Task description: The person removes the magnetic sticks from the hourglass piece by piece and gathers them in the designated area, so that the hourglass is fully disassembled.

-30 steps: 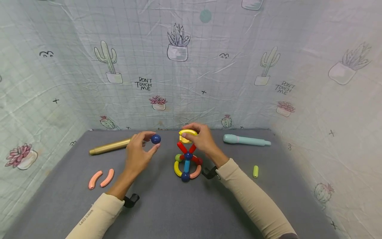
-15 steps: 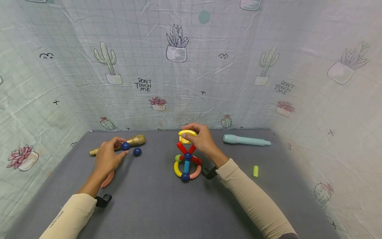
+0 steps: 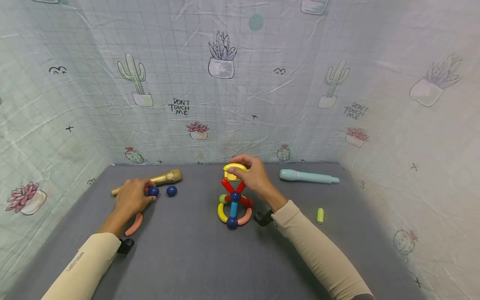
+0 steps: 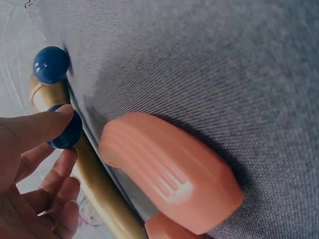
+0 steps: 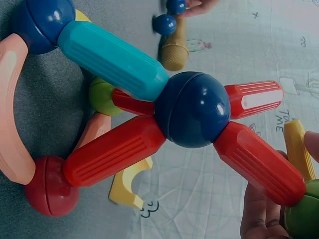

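My left hand [image 3: 132,199] pinches a blue ball [image 3: 153,191] between thumb and fingers, low over the table's left side. A second blue ball [image 3: 171,191] sits just right of it. At the centre back, my right hand [image 3: 252,174] holds a curved yellow stick [image 3: 234,167] above a magnetic-stick structure [image 3: 233,209]. In the right wrist view, red sticks and a turquoise stick [image 5: 114,59] meet at a blue ball [image 5: 193,109]. A green ball [image 5: 303,214] tops one red stick [image 5: 261,164], beside the right hand's fingers.
A gold microphone [image 3: 168,177] lies behind the left hand, and a pale turquoise one [image 3: 309,176] lies at back right. Two curved salmon sticks [image 4: 169,169] lie under the left wrist. A yellow arch block [image 3: 232,176] stands behind the structure; a lime stick [image 3: 320,216] lies right.
My left hand has moved left and down with the blue ball, uncovering the second blue ball and the microphone's head. The right hand has stayed in place.
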{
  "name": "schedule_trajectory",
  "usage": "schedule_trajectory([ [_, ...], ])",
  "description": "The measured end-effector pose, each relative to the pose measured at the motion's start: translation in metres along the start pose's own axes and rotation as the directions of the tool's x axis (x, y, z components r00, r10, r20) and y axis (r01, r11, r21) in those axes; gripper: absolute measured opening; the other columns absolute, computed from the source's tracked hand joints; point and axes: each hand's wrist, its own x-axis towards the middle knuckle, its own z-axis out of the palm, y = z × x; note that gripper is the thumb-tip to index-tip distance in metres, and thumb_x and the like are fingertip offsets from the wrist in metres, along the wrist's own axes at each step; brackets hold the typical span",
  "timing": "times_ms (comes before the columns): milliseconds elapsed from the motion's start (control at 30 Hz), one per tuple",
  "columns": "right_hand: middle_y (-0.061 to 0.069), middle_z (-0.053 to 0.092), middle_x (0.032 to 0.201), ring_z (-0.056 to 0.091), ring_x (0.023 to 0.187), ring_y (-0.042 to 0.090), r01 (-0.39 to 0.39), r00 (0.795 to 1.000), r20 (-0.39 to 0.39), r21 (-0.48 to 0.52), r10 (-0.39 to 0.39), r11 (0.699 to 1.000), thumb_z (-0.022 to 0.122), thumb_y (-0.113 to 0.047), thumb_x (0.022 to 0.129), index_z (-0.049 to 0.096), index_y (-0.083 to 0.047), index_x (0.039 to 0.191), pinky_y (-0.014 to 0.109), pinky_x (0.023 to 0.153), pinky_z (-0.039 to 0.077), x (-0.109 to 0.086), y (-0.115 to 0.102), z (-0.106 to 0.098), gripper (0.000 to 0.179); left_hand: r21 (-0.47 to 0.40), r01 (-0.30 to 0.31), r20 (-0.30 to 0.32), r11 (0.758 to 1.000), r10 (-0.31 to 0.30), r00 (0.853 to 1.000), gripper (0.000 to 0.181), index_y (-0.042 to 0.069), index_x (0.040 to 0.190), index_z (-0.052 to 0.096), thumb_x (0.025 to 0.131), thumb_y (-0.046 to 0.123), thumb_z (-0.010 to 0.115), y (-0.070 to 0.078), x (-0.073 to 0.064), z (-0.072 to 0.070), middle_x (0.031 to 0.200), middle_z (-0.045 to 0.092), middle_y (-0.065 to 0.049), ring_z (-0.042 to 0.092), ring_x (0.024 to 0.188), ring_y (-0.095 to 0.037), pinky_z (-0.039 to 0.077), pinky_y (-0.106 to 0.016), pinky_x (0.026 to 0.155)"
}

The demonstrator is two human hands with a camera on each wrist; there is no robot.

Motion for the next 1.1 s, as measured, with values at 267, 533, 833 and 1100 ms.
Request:
schedule_trajectory([
  [267, 0.018, 0.071, 0.126, 0.071, 0.104, 0.034, -0.008, 1.0, -0.002, -0.01, 0.008, 1.0, 0.073, -0.016, 0.102, 0.073, -0.011, 0.128, 0.048, 0.091, 0.063, -0.003, 0.003, -0.002, 0.027, 0.034, -0.022, -0.006, 0.999, 0.023, 1.0, 0.039, 0.007, 0.116, 0.075, 0.082, 0.016, 0.091, -0.005, 0.003, 0.008, 0.099, 0.074, -0.018, 0.062, 0.092, -0.042, 0.049, -0.056, 0.075],
  [533, 0.012, 0.072, 0.119, 0.072, 0.092, 0.021, -0.013, 0.999, -0.032, -0.025, 0.013, 1.0, 0.072, -0.021, 0.103, 0.072, -0.014, 0.13, 0.029, 0.079, 0.062, -0.011, 0.006, -0.007, 0.028, 0.044, -0.025, -0.092, 0.999, 0.029, 0.995, 0.043, 0.006, 0.121, 0.073, 0.083, 0.016, 0.09, 0.009, -0.002, 0.006, 0.103, 0.069, -0.024, 0.058, 0.094, -0.044, 0.045, -0.055, 0.074],
  [833, 0.014, 0.078, 0.109, 0.07, 0.087, 0.024, -0.006, 0.997, -0.073, -0.034, 0.004, 0.999, 0.075, -0.021, 0.101, 0.065, -0.013, 0.129, 0.034, 0.077, 0.054, -0.017, 0.013, -0.014, 0.031, -0.006, -0.167, -0.297, 0.986, 0.157, 0.942, 0.041, 0.01, 0.119, 0.075, 0.081, 0.011, 0.091, 0.072, -0.002, -0.008, 0.104, 0.069, -0.019, 0.059, 0.098, -0.042, 0.046, -0.057, 0.081],
  [1100, 0.012, 0.077, 0.109, 0.064, 0.088, 0.022, 0.033, 0.996, -0.078, -0.038, -0.036, 0.999, 0.076, -0.018, 0.1, 0.062, -0.013, 0.131, 0.029, 0.076, 0.049, -0.025, 0.021, -0.016, 0.034, -0.067, -0.303, -0.309, 0.951, 0.269, 0.912, 0.041, 0.012, 0.122, 0.075, 0.084, 0.017, 0.091, 0.137, 0.004, -0.013, 0.107, 0.071, -0.014, 0.06, 0.1, -0.036, 0.048, -0.054, 0.088],
])
